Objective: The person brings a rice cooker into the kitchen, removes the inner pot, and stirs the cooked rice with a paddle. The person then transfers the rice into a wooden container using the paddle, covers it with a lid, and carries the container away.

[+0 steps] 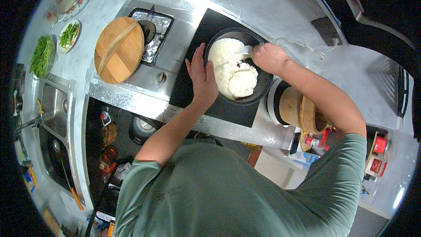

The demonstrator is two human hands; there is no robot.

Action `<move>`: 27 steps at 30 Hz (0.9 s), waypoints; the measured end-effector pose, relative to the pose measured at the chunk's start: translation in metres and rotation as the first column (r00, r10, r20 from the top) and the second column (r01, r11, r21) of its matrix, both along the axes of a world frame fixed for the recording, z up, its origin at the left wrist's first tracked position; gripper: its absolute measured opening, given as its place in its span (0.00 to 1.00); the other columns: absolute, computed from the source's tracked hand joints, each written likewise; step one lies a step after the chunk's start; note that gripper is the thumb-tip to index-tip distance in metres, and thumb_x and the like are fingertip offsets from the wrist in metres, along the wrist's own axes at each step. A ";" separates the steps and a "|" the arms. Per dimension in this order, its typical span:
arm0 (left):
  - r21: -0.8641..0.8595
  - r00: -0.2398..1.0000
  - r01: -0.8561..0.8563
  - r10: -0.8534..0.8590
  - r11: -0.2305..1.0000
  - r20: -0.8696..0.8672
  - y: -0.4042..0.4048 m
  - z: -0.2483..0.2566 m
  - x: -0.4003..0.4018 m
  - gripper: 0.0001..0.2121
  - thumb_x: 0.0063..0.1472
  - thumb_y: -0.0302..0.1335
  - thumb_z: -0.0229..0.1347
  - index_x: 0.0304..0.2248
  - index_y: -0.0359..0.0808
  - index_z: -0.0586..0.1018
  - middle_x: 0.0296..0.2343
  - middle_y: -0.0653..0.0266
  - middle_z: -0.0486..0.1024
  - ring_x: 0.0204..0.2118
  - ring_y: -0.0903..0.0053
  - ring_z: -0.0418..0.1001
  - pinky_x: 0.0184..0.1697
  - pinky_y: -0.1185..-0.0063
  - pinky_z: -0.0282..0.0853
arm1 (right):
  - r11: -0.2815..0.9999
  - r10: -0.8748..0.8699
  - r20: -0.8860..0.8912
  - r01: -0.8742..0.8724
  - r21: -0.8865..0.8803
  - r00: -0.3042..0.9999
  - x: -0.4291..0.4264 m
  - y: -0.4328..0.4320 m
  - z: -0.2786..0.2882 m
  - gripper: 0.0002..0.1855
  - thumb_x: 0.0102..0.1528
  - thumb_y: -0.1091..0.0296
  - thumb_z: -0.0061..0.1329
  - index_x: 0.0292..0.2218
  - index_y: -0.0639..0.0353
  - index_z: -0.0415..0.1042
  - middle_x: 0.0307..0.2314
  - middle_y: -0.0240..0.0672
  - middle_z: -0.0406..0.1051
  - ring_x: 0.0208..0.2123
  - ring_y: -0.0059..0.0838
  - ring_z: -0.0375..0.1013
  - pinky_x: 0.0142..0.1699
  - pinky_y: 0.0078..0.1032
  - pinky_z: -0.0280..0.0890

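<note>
A dark round pot (267, 84) stands on a black cooktop panel (230, 114), and white cooked rice (225, 51) lies in it, heaped in its lower part. My right hand (270, 58) is closed on the handle of a pale scoop or spatula (244, 50), whose head is against the rice; its full shape is hidden. My left hand (203, 75) is at the pot's left rim, fingers spread and holding nothing; whether it touches the rim I cannot tell. Under my right forearm, a wooden steamer or bucket (291, 105) stands to the right of the pot.
A round wooden lid (126, 62) lies partly over a gas burner (147, 31) on the left. Farther left are a plate of cut greens (68, 38), leafy vegetables (42, 56), a lidded floral pot (75, 1) and a steel sink (54, 110). A white cord (314, 51) lies behind my right arm.
</note>
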State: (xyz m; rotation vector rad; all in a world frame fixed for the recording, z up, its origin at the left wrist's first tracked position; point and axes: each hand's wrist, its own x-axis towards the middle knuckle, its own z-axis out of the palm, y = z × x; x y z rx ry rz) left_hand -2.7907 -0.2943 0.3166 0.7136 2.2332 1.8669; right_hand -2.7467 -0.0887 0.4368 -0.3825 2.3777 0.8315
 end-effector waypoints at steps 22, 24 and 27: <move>-0.017 1.000 -0.028 0.028 0.999 -0.008 0.002 0.001 0.001 0.23 0.66 0.34 0.35 0.59 0.35 0.55 0.57 0.55 0.57 0.62 0.64 0.49 0.65 0.59 0.25 | 0.969 -0.098 -0.051 0.084 -0.232 0.994 0.049 -0.014 0.024 0.08 0.47 0.70 0.46 0.24 0.59 0.77 0.23 0.41 0.76 0.28 0.39 0.77 0.32 0.33 0.72; -0.026 0.999 -0.035 0.035 0.999 -0.008 0.000 0.000 -0.001 0.23 0.66 0.34 0.35 0.59 0.35 0.56 0.57 0.55 0.57 0.62 0.64 0.50 0.65 0.60 0.25 | 0.969 -0.106 -0.118 0.076 -0.236 0.987 0.034 -0.011 0.035 0.09 0.48 0.70 0.45 0.24 0.58 0.77 0.23 0.40 0.76 0.27 0.38 0.77 0.31 0.34 0.71; -0.004 0.999 -0.035 0.035 0.999 0.006 0.000 -0.002 -0.001 0.23 0.66 0.34 0.35 0.59 0.35 0.56 0.57 0.55 0.57 0.62 0.64 0.50 0.65 0.60 0.24 | 0.963 -0.186 -0.260 0.124 -0.238 0.948 0.021 -0.008 0.040 0.09 0.48 0.69 0.45 0.24 0.58 0.77 0.23 0.41 0.76 0.27 0.39 0.77 0.32 0.34 0.72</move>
